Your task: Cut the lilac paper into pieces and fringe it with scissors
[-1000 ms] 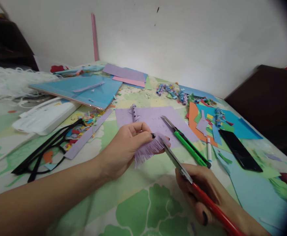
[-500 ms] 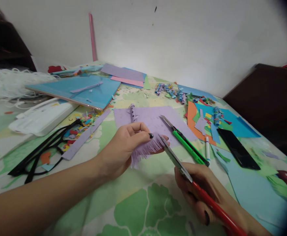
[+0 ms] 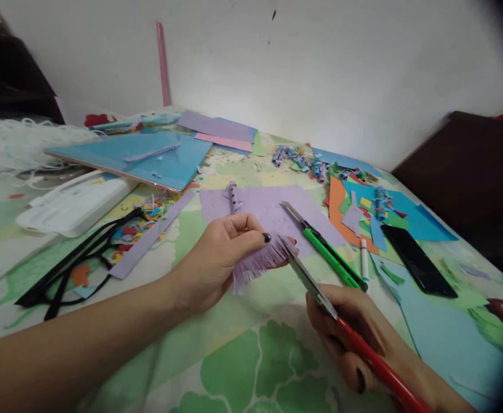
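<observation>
Between thumb and fingers, my left hand [image 3: 221, 258] pinches a strip of purple paper [image 3: 257, 261] whose lower edge is cut into a fine fringe. My right hand [image 3: 358, 332] is wrapped round the red handles of a pair of scissors [image 3: 315, 292]. The scissor blades meet the right end of the fringed strip, close to the left fingertips. Behind the hands lies a purple sheet [image 3: 272, 201], with a small rolled purple paper tube [image 3: 233, 198] standing out on it. A green utility knife [image 3: 332, 255], blade extended, rests partly on that sheet.
Black eyeglasses [image 3: 62, 272] and paper scraps lie at the left, near a blue pack of paper [image 3: 148, 155] and a white case [image 3: 74, 209]. At the right are a phone [image 3: 418, 261], a marker [image 3: 364, 261] and coloured sheets. Fringed paper rolls [image 3: 300, 160] sit by the wall.
Both hands hold almost the same place, with the blades still at the strip's right end. The view has shifted very slightly.
</observation>
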A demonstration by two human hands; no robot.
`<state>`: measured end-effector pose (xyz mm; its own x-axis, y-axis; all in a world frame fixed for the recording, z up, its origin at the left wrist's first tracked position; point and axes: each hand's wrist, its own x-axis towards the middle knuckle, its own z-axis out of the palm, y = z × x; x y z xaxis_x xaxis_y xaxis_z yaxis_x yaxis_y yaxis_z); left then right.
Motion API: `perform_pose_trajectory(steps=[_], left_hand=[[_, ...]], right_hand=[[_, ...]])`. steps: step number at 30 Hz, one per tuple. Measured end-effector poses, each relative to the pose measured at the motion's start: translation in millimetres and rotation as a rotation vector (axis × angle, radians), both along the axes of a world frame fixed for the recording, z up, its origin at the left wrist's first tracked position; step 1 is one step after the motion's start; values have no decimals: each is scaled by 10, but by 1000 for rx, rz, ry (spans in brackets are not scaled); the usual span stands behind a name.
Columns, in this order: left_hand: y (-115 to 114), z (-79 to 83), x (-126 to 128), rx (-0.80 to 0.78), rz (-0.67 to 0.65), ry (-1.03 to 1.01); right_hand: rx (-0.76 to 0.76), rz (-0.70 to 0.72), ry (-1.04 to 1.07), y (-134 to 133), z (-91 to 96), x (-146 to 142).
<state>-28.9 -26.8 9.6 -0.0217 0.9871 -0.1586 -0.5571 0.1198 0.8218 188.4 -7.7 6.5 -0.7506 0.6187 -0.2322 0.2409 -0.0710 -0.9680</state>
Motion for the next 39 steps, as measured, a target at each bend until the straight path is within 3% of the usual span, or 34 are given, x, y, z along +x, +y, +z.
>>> perform_pose_trajectory(steps=[7, 13, 18, 25, 39], left_hand=[[7, 10, 6, -8, 5, 9], [2, 1, 3, -9, 10, 36], [5, -10, 1, 3, 10, 24], [-3, 1, 5, 2, 14, 20], [-1, 12, 0, 31, -7, -22]], right_hand=[[28, -3, 8, 10, -5, 11], [-53, -13, 3, -14, 29, -34], [10, -55, -9, -25, 31, -46], [89, 3, -39, 19, 78, -100], [67, 8, -32, 19, 46, -72]])
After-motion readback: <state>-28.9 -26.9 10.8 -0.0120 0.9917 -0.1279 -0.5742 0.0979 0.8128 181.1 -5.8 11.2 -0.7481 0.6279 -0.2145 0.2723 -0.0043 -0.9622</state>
